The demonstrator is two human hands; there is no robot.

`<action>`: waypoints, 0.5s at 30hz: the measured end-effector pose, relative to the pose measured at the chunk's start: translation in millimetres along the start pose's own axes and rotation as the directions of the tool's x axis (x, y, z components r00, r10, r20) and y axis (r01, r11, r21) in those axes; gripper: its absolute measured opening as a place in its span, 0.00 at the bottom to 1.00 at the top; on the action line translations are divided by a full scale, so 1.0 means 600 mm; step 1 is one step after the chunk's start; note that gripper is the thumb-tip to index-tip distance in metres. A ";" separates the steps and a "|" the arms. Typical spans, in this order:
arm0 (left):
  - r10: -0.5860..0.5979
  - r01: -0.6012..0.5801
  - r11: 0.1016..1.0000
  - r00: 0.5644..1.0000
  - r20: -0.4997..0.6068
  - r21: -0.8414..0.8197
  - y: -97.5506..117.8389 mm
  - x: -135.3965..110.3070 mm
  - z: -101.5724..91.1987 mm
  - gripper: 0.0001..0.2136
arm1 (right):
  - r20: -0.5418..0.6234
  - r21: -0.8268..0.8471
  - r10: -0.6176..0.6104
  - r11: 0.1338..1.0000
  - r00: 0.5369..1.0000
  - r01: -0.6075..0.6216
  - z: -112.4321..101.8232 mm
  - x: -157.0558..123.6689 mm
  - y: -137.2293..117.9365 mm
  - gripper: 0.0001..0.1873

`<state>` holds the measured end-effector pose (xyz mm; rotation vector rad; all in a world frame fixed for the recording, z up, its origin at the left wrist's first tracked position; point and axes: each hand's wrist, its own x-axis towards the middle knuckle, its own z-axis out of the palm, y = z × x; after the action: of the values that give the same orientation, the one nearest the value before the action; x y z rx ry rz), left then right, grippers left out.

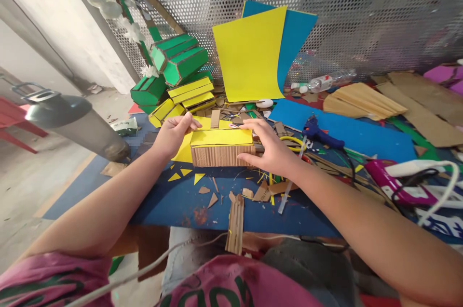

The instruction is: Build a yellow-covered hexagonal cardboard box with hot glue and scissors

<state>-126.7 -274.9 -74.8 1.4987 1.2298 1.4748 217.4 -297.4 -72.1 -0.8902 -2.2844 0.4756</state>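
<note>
A small cardboard box [222, 156] with a ribbed brown front and a yellow top [221, 137] sits on the blue table in front of me. My right hand [266, 147] grips its right end, thumb on the ribbed front and fingers over the back top edge. Beside the box's back left corner, my left hand [178, 132] has its fingers curled and thumb pressed in; whatever it may hold is hidden. Under and behind the box lies a yellow sheet [183, 150]. Small yellow offcuts [198, 179] are scattered in front.
Green boxes [186, 59] and yellow boxes [191, 92] are stacked back left. A yellow sheet [249, 56] leans on the perforated metal wall. To the right are a blue glue gun [321, 134], a plastic bottle [321, 83] and a magenta-and-white device [401, 184]. A grey cylinder [79, 121] stands left.
</note>
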 end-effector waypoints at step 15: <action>0.020 -0.019 0.999 1.000 0.024 -0.048 0.020 -0.007 -0.015 0.22 | 0.020 0.012 -0.007 1.000 1.000 0.007 -0.003 -0.001 -0.002 0.38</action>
<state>-133.1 -283.8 -64.2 1.4962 1.1610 1.4844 218.4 -298.6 -70.6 -0.8753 -2.2998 0.4961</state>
